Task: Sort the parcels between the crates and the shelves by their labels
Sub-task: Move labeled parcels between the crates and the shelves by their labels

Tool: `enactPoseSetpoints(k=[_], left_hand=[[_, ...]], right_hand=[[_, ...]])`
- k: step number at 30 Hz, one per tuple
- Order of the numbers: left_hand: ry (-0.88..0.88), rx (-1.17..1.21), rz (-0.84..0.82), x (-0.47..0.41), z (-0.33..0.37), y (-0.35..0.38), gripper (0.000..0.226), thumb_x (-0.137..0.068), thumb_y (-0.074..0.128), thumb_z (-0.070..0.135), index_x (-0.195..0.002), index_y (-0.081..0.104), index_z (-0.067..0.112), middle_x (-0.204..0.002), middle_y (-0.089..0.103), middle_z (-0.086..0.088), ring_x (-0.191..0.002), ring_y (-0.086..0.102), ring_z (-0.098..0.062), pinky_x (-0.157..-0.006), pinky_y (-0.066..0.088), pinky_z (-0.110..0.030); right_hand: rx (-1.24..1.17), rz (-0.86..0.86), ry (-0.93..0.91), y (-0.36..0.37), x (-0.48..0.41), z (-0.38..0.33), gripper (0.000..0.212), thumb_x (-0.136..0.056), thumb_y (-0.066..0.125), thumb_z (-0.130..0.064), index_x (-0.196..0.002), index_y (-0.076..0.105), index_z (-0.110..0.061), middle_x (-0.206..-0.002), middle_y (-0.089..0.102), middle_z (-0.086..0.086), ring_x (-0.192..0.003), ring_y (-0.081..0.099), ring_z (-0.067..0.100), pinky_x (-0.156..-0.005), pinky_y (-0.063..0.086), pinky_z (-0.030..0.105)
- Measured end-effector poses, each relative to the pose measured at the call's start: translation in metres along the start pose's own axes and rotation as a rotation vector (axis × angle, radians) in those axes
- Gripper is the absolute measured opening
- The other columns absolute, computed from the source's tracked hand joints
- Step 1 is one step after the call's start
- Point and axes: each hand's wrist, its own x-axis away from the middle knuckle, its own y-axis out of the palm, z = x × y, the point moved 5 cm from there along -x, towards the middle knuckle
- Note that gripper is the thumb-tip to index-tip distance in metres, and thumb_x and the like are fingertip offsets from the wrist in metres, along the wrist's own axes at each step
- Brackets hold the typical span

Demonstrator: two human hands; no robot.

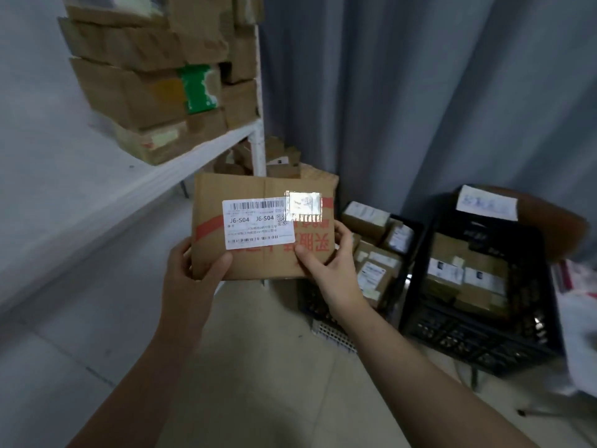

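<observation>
The back is hung with a grey pleated curtain (pixel 420 92); the floor (pixel 274 360) is laid with pale tiles.

Grey curtain (pixel 420 92) hangs in folds across the back, down to floor level. Pale tiled floor (pixel 258 367) w/ thin grout lines. Plain grey wall (pixel 29 76) at left. Brown rounded seat back (pixel 563 218) far right (chair, prob.). White perforated strip (pixel 332 334) lies on the floor. White bags (pixel 578 318) at right edge, blurred.

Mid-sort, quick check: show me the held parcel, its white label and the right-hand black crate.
parcel (pixel 245 189): head view, bare cardboard above the label.
white label (pixel 258 224): head view, middle of the sticker.
black crate (pixel 478 337): head view, front mesh wall.
</observation>
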Motion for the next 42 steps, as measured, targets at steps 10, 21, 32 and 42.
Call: enactPoseSetpoints(k=[10,21,32,42], left_hand=[[-0.114,-0.086,-0.204,0.042,-0.025,0.199,0.054,-0.086,0.067,0.033,-0.134,0.044,0.025,-0.092,0.046,0.033,-0.073,0.05,0.026,-0.053,0.041,-0.004],[-0.601,-0.111,-0.419,0.066,-0.137,0.344,0.049,-0.087,0.06,0.047,-0.129,0.047,0.026,-0.101,0.056,0.009,-0.087,0.057,-0.008,-0.062,0.051,-0.024],[-0.528,-0.431,-0.531,-0.071,-0.201,0.417,0.052,-0.095,0.045,0.05,-0.136,0.045,0.02,-0.123,0.055,-0.006,-0.107,0.052,-0.024,-0.088,0.044,-0.038],[-0.395,-0.517,-0.737,-0.207,-0.267,0.509,0.048,-0.099,0.048,0.028,-0.143,0.035,0.016,-0.128,0.05,-0.004,-0.106,0.048,-0.015,-0.071,0.04,-0.017]], right_hand=[[0.091,0.127,0.161,-0.196,-0.007,0.028,0.068,-0.084,0.073,-0.018,-0.136,0.031,-0.031,-0.128,0.054,-0.004,-0.115,0.054,0.007,-0.095,0.051,0.029],[0.213,0.138,0.64,-0.338,-0.014,0.117,0.074,-0.088,0.064,-0.041,-0.146,0.021,-0.03,-0.11,0.051,-0.016,-0.108,0.051,0.013,-0.084,0.046,0.029],[0.262,0.206,0.717,-0.337,-0.151,0.184,0.067,-0.091,0.064,-0.031,-0.145,0.025,-0.024,-0.123,0.053,-0.006,-0.108,0.051,0.014,-0.082,0.05,0.029],[0.435,0.287,0.776,-0.349,-0.282,0.256,0.074,-0.087,0.069,-0.021,-0.145,0.025,-0.013,-0.128,0.054,0.002,-0.105,0.053,0.014,-0.081,0.045,0.024]])
